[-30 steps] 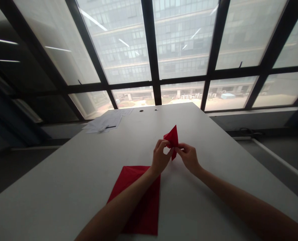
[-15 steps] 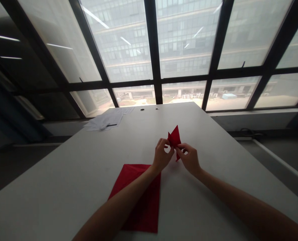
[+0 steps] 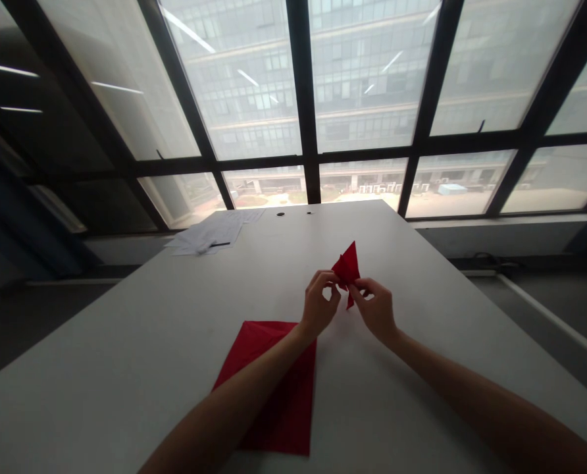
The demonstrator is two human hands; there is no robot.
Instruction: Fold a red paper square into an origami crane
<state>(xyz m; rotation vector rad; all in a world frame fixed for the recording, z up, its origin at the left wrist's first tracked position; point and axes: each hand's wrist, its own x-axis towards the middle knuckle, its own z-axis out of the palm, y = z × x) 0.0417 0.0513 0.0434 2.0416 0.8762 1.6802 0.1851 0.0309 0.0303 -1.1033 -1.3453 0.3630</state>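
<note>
A small folded red paper piece (image 3: 348, 266) with a pointed tip stands up between my two hands, just above the white table (image 3: 126, 355). My left hand (image 3: 318, 306) pinches its left side with thumb and forefinger. My right hand (image 3: 376, 309) pinches its lower right part, fingers curled. A flat stack of red paper sheets (image 3: 278, 388) lies on the table near me, partly under my left forearm.
White papers with a dark pen (image 3: 207, 237) lie at the table's far left corner. Two small dark holes (image 3: 293, 213) mark the far edge. Large windows with black frames (image 3: 303, 99) stand behind the table, and floor drops away on both sides.
The folded red piece has turned a little and its tip now points higher and to the right. Both hands have shifted their pinch on it slightly.
</note>
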